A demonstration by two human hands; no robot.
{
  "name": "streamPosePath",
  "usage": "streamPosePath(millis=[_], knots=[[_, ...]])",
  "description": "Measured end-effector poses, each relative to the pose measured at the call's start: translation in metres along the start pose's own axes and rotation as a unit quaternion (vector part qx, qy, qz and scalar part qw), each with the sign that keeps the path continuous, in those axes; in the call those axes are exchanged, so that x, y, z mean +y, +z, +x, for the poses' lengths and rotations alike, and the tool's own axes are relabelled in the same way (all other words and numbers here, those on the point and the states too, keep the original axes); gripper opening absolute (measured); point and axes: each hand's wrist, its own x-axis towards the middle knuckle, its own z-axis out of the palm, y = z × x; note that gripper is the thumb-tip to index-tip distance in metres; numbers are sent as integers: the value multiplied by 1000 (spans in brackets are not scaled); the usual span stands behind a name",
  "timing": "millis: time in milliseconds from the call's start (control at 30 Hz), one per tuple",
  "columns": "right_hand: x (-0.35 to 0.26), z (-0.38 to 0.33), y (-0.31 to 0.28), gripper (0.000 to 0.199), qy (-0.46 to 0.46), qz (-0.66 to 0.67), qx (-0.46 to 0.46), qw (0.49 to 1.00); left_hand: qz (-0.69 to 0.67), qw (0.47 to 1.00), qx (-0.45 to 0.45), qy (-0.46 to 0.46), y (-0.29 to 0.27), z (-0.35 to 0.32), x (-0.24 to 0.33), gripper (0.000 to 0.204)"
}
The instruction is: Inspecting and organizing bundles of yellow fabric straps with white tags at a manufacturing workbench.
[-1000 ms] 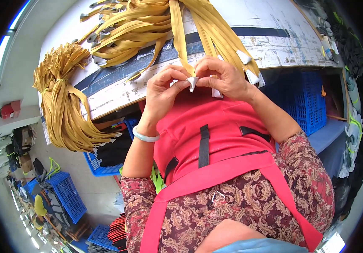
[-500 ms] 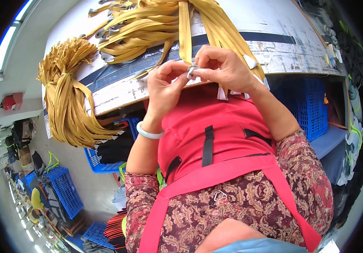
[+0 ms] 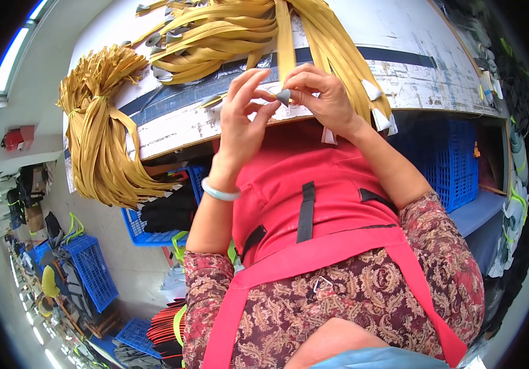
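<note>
My right hand (image 3: 323,98) pinches the end of a yellow strap (image 3: 284,46) that hangs over the edge of the worn white table (image 3: 399,37). The strap's end carries a small grey pointed tip (image 3: 283,96), which sticks out between my fingers. My left hand (image 3: 243,120) is right beside it with fingers spread, its thumb close against the grey tip. A pale bangle (image 3: 218,192) circles my left wrist. Both hands are raised in front of my red apron (image 3: 313,184).
A heap of yellow straps (image 3: 221,34) with grey tips lies on the table. A tied bundle of straps (image 3: 101,144) hangs off its left end. Blue crates (image 3: 446,160) stand under the table, with further blue crates (image 3: 95,270) on the floor at left.
Both hands have risen with the strap end toward the table edge. My left hand has opened its fingers; earlier both hands pinched the tip together.
</note>
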Motion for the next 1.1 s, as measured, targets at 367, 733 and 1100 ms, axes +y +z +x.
streamPosePath(millis=[367, 733, 1100], knots=[[-27, -5, -2, 15, 182, 47, -24, 982, 183, 973, -66, 121, -13, -3, -1, 9], [-12, -76, -65, 26, 320, -244, -193, 895, 131, 968, 214, 21, -116, -6, 2, 17], [17, -115, -38, 18, 235, -154, -122, 952, 267, 908, -293, 137, 54, -40, -41, 28]])
